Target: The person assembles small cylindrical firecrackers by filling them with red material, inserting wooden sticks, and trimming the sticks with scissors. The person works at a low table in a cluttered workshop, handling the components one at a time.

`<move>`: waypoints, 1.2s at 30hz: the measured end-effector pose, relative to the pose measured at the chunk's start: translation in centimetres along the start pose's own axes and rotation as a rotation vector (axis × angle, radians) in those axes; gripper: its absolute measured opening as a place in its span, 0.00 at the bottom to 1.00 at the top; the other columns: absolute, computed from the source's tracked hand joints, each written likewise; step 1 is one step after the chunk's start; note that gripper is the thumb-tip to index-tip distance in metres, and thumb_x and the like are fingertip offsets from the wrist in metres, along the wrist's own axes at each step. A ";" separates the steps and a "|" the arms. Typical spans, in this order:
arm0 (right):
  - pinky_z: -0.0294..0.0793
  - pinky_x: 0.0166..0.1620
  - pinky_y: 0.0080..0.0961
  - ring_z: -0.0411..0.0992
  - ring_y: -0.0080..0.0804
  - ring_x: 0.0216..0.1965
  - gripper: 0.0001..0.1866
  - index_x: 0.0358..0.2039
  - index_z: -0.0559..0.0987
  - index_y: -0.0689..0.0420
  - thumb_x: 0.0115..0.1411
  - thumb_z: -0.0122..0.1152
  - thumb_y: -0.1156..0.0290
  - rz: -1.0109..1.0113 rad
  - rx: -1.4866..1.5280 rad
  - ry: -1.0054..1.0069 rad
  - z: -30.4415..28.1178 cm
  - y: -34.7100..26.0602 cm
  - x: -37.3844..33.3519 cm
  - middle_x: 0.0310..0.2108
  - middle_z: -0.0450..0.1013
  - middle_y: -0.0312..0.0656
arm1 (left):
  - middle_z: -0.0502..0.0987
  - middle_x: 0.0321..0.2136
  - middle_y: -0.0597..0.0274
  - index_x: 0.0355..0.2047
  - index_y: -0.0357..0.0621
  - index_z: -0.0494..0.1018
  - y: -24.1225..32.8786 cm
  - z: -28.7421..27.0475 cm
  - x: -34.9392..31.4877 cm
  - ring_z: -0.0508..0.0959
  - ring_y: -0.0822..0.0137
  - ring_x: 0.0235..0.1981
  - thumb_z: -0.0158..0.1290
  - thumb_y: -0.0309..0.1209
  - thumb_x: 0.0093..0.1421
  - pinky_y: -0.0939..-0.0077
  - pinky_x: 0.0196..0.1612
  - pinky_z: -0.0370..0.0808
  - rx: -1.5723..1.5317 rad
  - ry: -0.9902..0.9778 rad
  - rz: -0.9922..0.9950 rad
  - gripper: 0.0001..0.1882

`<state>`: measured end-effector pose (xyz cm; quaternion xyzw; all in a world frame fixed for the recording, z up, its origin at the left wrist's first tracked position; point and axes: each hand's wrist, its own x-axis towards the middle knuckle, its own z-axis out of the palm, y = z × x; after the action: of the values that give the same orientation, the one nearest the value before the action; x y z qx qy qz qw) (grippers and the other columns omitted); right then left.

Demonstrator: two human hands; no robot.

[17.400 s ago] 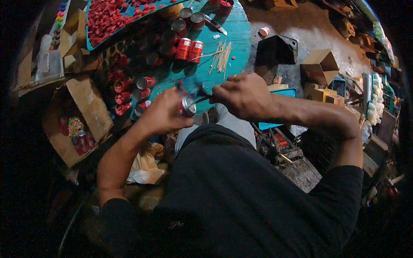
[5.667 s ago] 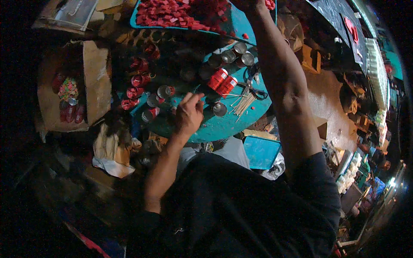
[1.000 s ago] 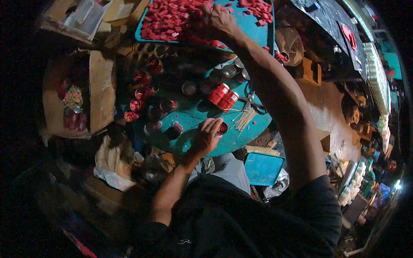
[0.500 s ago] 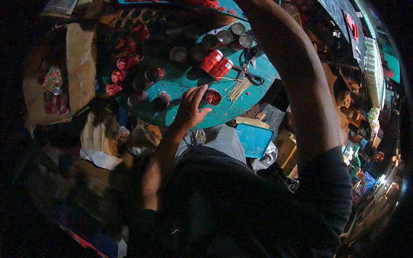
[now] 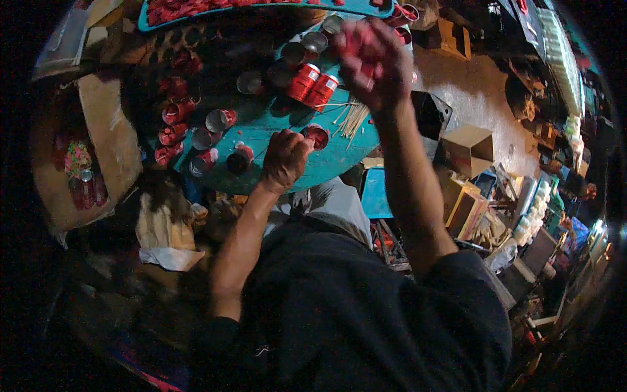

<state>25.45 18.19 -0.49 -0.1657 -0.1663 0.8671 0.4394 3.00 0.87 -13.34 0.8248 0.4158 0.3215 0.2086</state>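
My left hand (image 5: 285,160) is closed at the near side of the table, its fingers curled against the rim of an open red can (image 5: 317,136). Over the right part of the table is my right hand (image 5: 379,68), blurred by motion, with red chunks (image 5: 369,65) in its curled fingers. Two red cans (image 5: 304,81) lie side by side just beyond the open can. To their right, a bundle of thin wooden sticks (image 5: 353,121) rests on the teal table (image 5: 255,134). Past the far edge sits a blue tray (image 5: 145,25) heaped with red pieces (image 5: 196,8).
Several open cans stand left, among them a silvery-mouthed can (image 5: 217,121) and a dark one (image 5: 240,159); others (image 5: 315,42) are farther back. A cardboard box (image 5: 469,150) stands on the floor at right. Beside my lap is a blue tray (image 5: 377,193).
My right hand has come back into view from the far side, now carrying red chunks. My left hand has closed in on the open can. The whole view has shifted.
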 end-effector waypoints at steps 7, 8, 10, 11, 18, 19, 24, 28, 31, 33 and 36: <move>0.73 0.35 0.31 0.72 0.32 0.33 0.17 0.44 0.77 0.57 0.75 0.51 0.55 -0.342 -0.060 0.575 -3.5 13.6 -7.5 0.34 0.74 0.40 | 0.76 0.34 0.58 0.35 0.44 0.78 0.0 -0.2 0.3 0.76 0.55 0.38 0.61 0.26 0.57 0.59 0.41 0.72 0.071 0.000 0.062 0.05; 0.73 0.37 0.32 0.72 0.33 0.34 0.17 0.44 0.77 0.57 0.75 0.52 0.55 -0.356 -0.040 0.589 -3.9 14.4 -7.6 0.34 0.74 0.40 | 0.76 0.35 0.58 0.35 0.43 0.78 0.1 -0.2 0.3 0.76 0.55 0.38 0.61 0.26 0.57 0.59 0.41 0.72 0.088 -0.020 0.063 0.05; 0.74 0.40 0.34 0.73 0.34 0.35 0.16 0.43 0.77 0.57 0.75 0.53 0.56 -0.375 -0.016 0.604 -4.7 15.0 -7.3 0.33 0.74 0.40 | 0.76 0.36 0.59 0.37 0.43 0.79 0.3 -0.3 0.4 0.76 0.54 0.40 0.61 0.24 0.54 0.57 0.42 0.72 0.096 -0.023 0.074 0.10; 0.74 0.40 0.35 0.73 0.34 0.35 0.15 0.42 0.77 0.57 0.75 0.53 0.57 -0.381 -0.010 0.619 -5.0 15.1 -7.4 0.33 0.74 0.41 | 0.77 0.38 0.58 0.38 0.43 0.79 0.4 -0.4 0.4 0.77 0.54 0.41 0.61 0.24 0.53 0.57 0.43 0.72 0.097 -0.024 0.077 0.10; 0.74 0.38 0.34 0.73 0.33 0.33 0.15 0.35 0.75 0.58 0.74 0.55 0.60 -0.348 -0.171 0.564 -5.8 15.6 -8.5 0.28 0.72 0.40 | 0.77 0.55 0.52 0.39 0.40 0.77 -0.1 -0.8 1.3 0.77 0.47 0.54 0.62 0.20 0.49 0.50 0.54 0.74 0.087 -0.071 0.107 0.15; 0.72 0.39 0.35 0.71 0.34 0.34 0.16 0.34 0.73 0.59 0.75 0.54 0.60 -0.317 -0.216 0.611 -5.7 15.8 -8.8 0.27 0.69 0.40 | 0.78 0.55 0.53 0.39 0.41 0.77 -0.3 -0.8 1.6 0.78 0.47 0.55 0.62 0.19 0.50 0.50 0.55 0.73 0.067 -0.073 0.109 0.15; 0.73 0.42 0.38 0.73 0.40 0.36 0.17 0.32 0.73 0.58 0.76 0.50 0.60 -0.572 0.011 0.651 -4.7 16.8 -9.3 0.27 0.70 0.42 | 0.80 0.49 0.56 0.41 0.41 0.77 -1.2 -0.9 3.2 0.79 0.50 0.50 0.62 0.19 0.52 0.55 0.52 0.74 -0.022 -0.127 0.126 0.15; 0.74 0.45 0.41 0.74 0.44 0.38 0.18 0.32 0.73 0.58 0.78 0.47 0.60 -0.567 0.077 0.771 -4.0 18.0 -8.9 0.28 0.71 0.44 | 0.80 0.43 0.56 0.42 0.41 0.77 -1.4 -1.0 4.3 0.80 0.52 0.46 0.63 0.20 0.54 0.57 0.48 0.74 -0.044 -0.154 0.115 0.15; 0.74 0.47 0.42 0.74 0.44 0.39 0.19 0.31 0.71 0.58 0.78 0.47 0.59 -0.654 0.067 0.787 -3.5 18.7 -8.6 0.27 0.69 0.43 | 0.80 0.42 0.55 0.43 0.41 0.78 -1.6 -1.1 4.7 0.80 0.51 0.45 0.63 0.21 0.55 0.58 0.47 0.74 -0.075 -0.158 0.102 0.14; 0.74 0.45 0.40 0.73 0.42 0.38 0.19 0.31 0.70 0.58 0.78 0.47 0.59 -0.703 0.069 0.837 -3.2 18.9 -8.6 0.28 0.68 0.42 | 0.80 0.41 0.55 0.42 0.41 0.78 -1.7 -1.1 4.8 0.80 0.51 0.45 0.63 0.21 0.55 0.58 0.47 0.74 -0.100 -0.164 0.111 0.14; 0.73 0.41 0.37 0.71 0.39 0.37 0.20 0.30 0.69 0.58 0.78 0.46 0.59 -0.709 0.075 0.907 -3.2 18.4 -9.1 0.29 0.67 0.41 | 0.80 0.41 0.55 0.41 0.41 0.78 -1.8 -1.1 4.9 0.80 0.51 0.44 0.63 0.22 0.56 0.57 0.46 0.75 -0.124 -0.162 0.113 0.12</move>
<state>18.93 0.94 -9.99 -0.4394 0.0241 0.5145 0.7359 3.43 5.96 -11.95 0.8557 0.3295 0.2901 0.2739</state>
